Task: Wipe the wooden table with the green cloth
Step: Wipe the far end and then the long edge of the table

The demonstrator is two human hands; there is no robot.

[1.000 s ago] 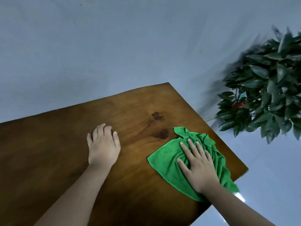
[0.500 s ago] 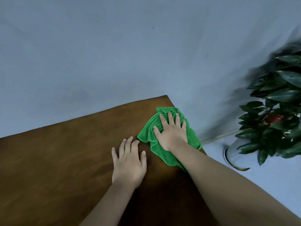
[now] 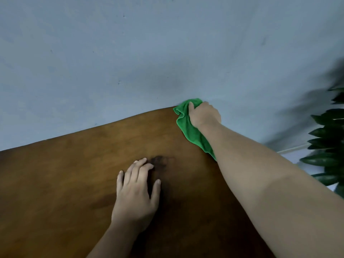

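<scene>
I am working the green cloth (image 3: 193, 135) into the far right corner of the wooden table (image 3: 74, 174), with my right hand (image 3: 203, 115) gripping it: the thumb is lying across the bunched top, and the fingers are curling over the far side, out of sight. My left hand (image 3: 136, 194) is resting open and flat on the tabletop nearer the middle, fingertips just beside a dark knot (image 3: 160, 162) in the wood, and I am leaning on it as I reach. The cloth is lying long and narrow, its long axis running along the right edge of the tabletop. The gathered end is pointing at the far corner against the wall (image 3: 130, 53), and the loose tail is trailing back toward me under my forearm. To do this stroke well, I am thinking the cloth needs spreading flatter under the palm, since a bunched cloth is only touching a thin strip of wood. I would also be pressing down through the heel of the hand and drawing inward from the corner, so that the tail is not slipping off the right edge toward the plant (image 3: 327, 146).
</scene>
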